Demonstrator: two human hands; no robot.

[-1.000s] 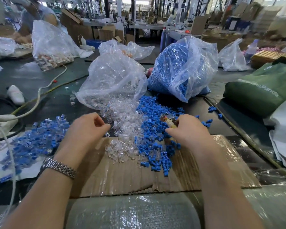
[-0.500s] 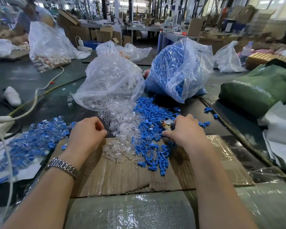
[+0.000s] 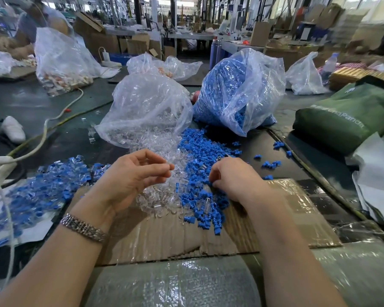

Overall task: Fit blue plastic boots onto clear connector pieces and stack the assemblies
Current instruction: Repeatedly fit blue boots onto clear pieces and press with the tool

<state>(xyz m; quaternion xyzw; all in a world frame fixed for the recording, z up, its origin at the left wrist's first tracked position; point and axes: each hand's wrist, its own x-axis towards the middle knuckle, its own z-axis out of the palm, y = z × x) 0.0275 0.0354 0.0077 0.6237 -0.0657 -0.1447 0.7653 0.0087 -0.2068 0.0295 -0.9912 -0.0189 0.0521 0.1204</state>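
Note:
A heap of loose blue boots lies on the table beside a heap of clear connector pieces. Both spill onto a taped cardboard sheet. My left hand hovers over the clear heap, turned palm-up, thumb and forefinger pinched on a clear connector piece. My right hand rests knuckles-up on the blue heap, fingers curled under; what they hold is hidden. Finished blue-and-clear assemblies are piled at the left.
Behind the heaps stand an open bag of clear connectors and a bag of blue boots. A green bag sits at the right. A white cable crosses the left. Another person works far left.
My left hand has lifted off the clear heap and turned palm-up with a pinch. My right hand has come nearer and lower, curling into the blue boots.

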